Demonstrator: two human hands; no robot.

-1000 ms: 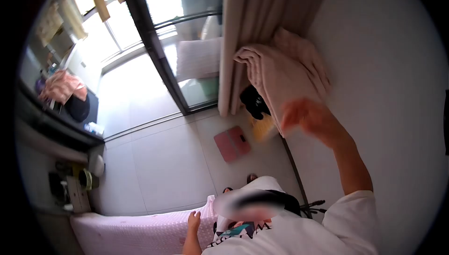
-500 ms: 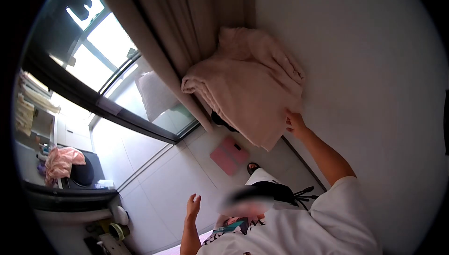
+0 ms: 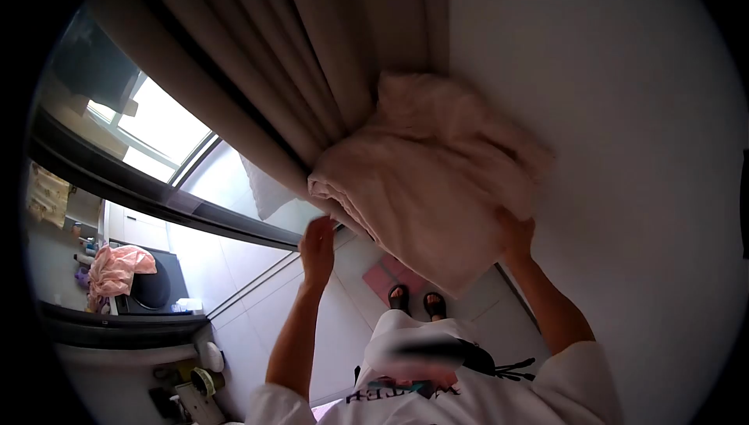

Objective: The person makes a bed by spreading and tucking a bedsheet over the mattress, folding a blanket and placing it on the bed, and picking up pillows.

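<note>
A folded pink-beige blanket (image 3: 421, 183) lies in a heap in the corner between the curtain and the pale wall. At its right edge, my right hand (image 3: 516, 236) grips the cloth, with the fingertips partly hidden by it. My left hand (image 3: 317, 247) is raised left of the blanket's folded edge, a little apart from it; its fingers look curled, but whether anything is between them cannot be made out.
Brown curtains (image 3: 312, 58) hang behind the blanket beside a dark-framed sliding door (image 3: 168, 203). On the floor, a pink scale (image 3: 382, 275) sits beside my sandalled feet. Beyond the door, pink cloth (image 3: 121, 269) rests on a dark appliance.
My left hand has risen from low near my body toward the blanket's left side. My right hand has come down onto the blanket's right edge and closed on it. The view has turned toward the corner.
</note>
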